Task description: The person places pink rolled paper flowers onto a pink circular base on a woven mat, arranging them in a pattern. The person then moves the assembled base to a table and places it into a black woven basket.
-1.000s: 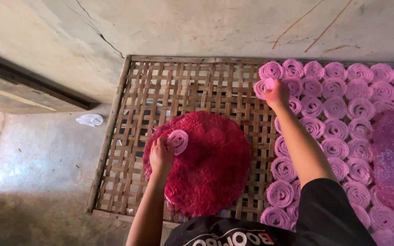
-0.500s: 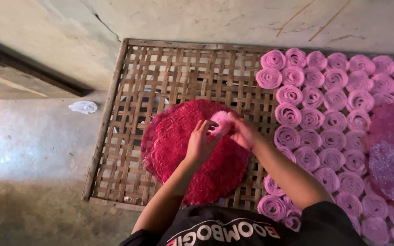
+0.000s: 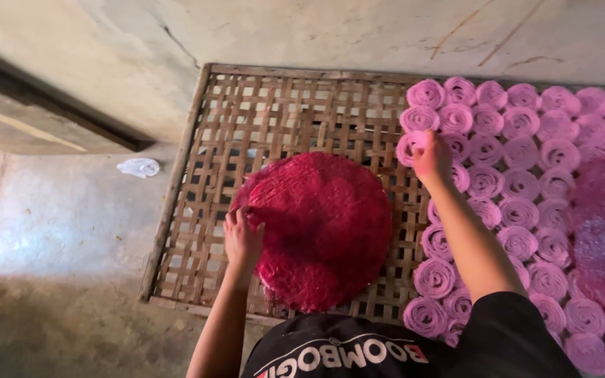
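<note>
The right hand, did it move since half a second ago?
Yes. The right hand went from over the dark red disc in the middle of the woven bamboo tray out to the right, onto the pink rolls.

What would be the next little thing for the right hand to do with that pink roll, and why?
Probably let go of the pink roll and draw back. The right hand is setting it at the left edge of the rows of pink rolls on the woven bamboo tray, in line with its neighbours. The left hand already rests on the stack of red round sheets.
</note>
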